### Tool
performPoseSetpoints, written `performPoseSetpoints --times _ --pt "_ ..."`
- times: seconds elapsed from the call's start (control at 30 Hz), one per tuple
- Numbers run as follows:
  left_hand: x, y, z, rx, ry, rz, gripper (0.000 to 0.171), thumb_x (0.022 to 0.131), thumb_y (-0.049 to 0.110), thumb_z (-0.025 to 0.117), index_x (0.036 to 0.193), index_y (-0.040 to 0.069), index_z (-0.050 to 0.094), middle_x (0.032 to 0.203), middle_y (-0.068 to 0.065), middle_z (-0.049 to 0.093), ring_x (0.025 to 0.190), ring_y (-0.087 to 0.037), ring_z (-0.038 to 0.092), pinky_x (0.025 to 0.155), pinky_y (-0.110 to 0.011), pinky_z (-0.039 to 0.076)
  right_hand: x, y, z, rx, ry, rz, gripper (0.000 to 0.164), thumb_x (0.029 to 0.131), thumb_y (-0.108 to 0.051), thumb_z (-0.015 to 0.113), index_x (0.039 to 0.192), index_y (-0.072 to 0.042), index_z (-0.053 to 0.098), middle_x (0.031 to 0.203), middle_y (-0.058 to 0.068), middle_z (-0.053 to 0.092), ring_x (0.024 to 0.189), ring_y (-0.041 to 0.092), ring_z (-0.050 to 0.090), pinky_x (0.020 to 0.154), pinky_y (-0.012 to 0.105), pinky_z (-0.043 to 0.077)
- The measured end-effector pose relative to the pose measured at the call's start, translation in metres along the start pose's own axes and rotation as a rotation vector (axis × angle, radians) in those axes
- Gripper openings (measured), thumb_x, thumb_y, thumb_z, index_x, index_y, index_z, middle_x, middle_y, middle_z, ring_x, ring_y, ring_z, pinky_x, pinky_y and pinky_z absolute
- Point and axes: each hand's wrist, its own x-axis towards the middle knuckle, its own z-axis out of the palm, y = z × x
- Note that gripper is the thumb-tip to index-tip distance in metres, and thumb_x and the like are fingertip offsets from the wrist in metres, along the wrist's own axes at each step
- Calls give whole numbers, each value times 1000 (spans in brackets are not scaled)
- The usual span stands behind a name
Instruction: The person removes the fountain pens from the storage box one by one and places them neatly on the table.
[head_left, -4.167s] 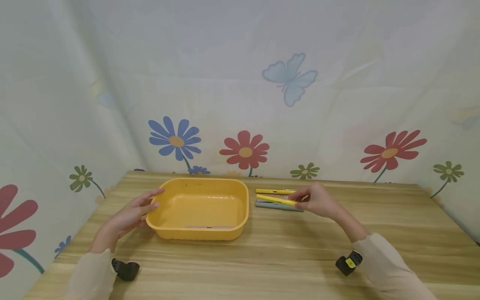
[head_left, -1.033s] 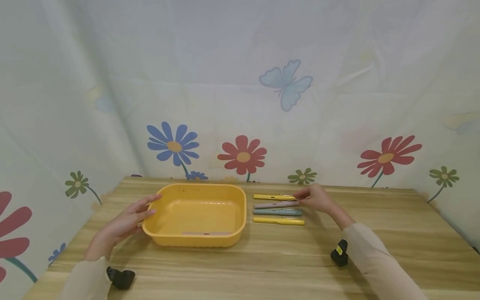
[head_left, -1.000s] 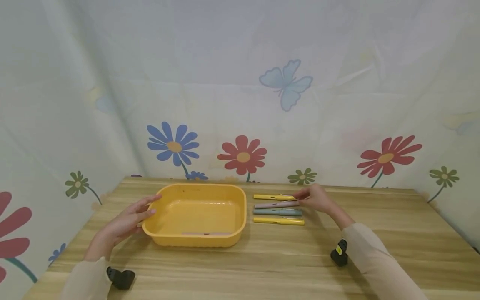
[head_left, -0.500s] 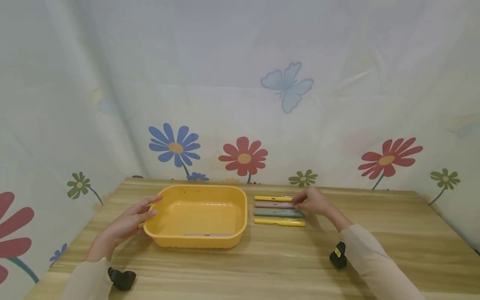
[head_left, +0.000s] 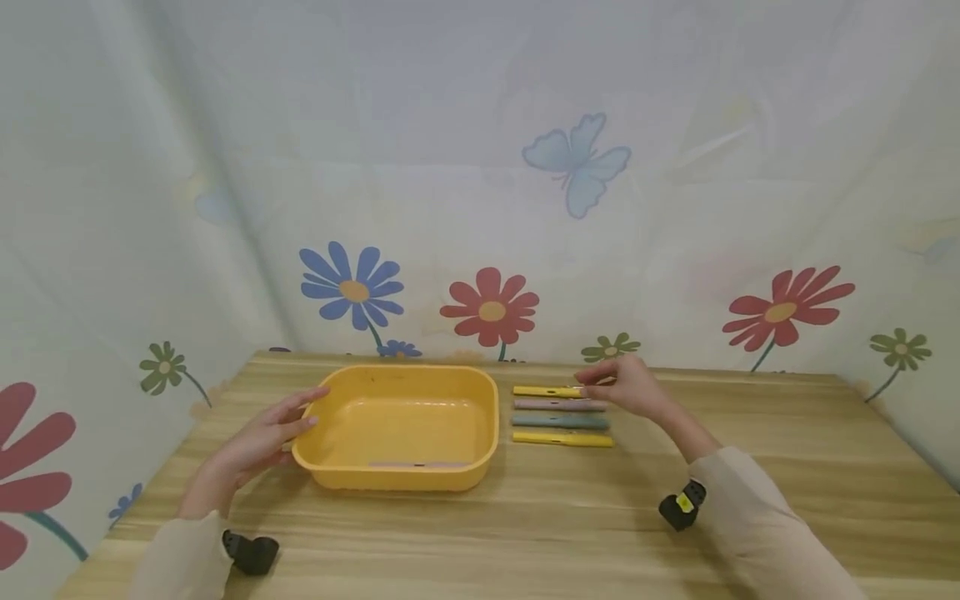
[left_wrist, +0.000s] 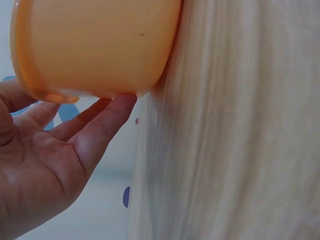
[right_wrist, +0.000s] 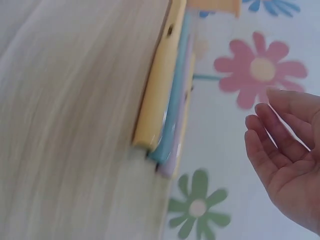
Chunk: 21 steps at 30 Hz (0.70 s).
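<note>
My left hand [head_left: 258, 437] grips the left rim of a yellow plastic basin [head_left: 405, 479], fingertips over the edge and other fingers against the outer wall. A pale lilac pen [head_left: 442, 464] lies inside, along the basin's near side. Right of it, capped pens lie side by side, roughly parallel: a far yellow pen [head_left: 536, 390], a lilac pen [head_left: 555, 405], a blue-grey pen [head_left: 558, 422] and a near yellow pen [head_left: 562, 438]. Above their right ends is my right hand [head_left: 630, 387], fingers loosely bent and holding nothing; it partly hides the far yellow pen.
The wooden table [head_left: 480, 542] carries all of these. A white curtain [head_left: 420, 167] printed with flowers and a butterfly hangs behind its back edge. A small black camera [head_left: 682, 504] is strapped at each wrist.
The near yellow pen, earlier in my right hand, now lies nearest in the row. The lilac pen has been straightened, and my right hand has let go and risen. The left hand stays put.
</note>
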Motion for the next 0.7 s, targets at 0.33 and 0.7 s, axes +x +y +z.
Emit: performPoseSetpoints --times 0.33,0.7 --pt "0 0 3 -9 1 -3 59 95 18 46 145 5 17 149 -26 3 122 -44 35 82 -43 50 3 -55 23 120 -44 -55 28 83 -5 65 108 8 63 104 21 64 93 28 63 77 31 52" --pt "1 -1 1 3 5 -9 59 95 19 46 145 7 17 150 -24 0 128 -48 22 86 -47 47 25 -78 73 213 -106 -154 30 80 -7 68 106 9 63 103 22 64 92 26 64 75 26 52"
